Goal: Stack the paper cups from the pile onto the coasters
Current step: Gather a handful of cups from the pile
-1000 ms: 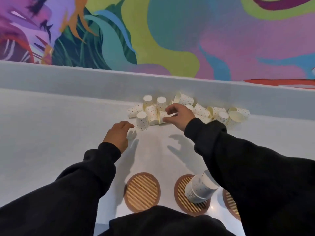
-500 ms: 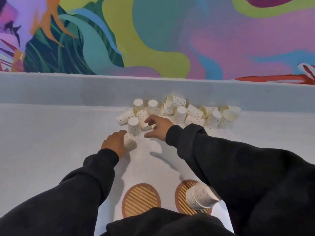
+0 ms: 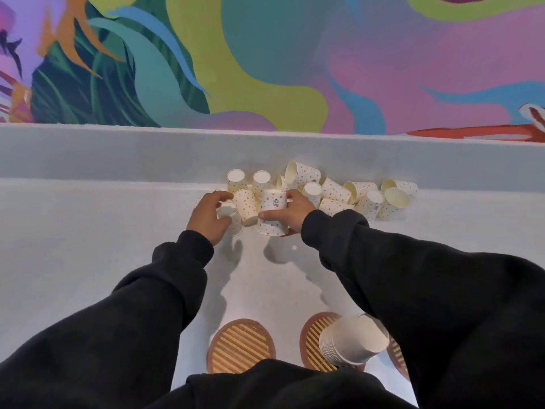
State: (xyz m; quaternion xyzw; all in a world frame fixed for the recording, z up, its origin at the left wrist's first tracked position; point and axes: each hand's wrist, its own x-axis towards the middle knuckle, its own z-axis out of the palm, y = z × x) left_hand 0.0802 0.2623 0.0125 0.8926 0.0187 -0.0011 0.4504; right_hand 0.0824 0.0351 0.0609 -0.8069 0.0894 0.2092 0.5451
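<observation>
A pile of dotted white paper cups [image 3: 339,191] lies along the back of the grey table, some upside down, some on their sides. My left hand [image 3: 206,219] grips an upside-down cup [image 3: 229,215] at the pile's left end. My right hand [image 3: 292,214] holds another upside-down cup [image 3: 272,215] just to its right; a tipped cup [image 3: 246,206] lies between the two. Near me lie round slatted wooden coasters: a bare left one [image 3: 240,345], a middle one [image 3: 314,339] carrying a stack of upside-down cups [image 3: 354,340], and a right one [image 3: 396,357] mostly hidden by my sleeve.
A low grey ledge [image 3: 118,152] runs behind the pile, with a colourful painted wall [image 3: 265,60] above it. Grey table surface [image 3: 73,246] stretches to the left and between the pile and the coasters. My black sleeves cover the near right part.
Both hands have closed on cups: the left one has shifted up and right onto its cup, and the right one has taken hold of an upside-down cup. The camera has moved closer.
</observation>
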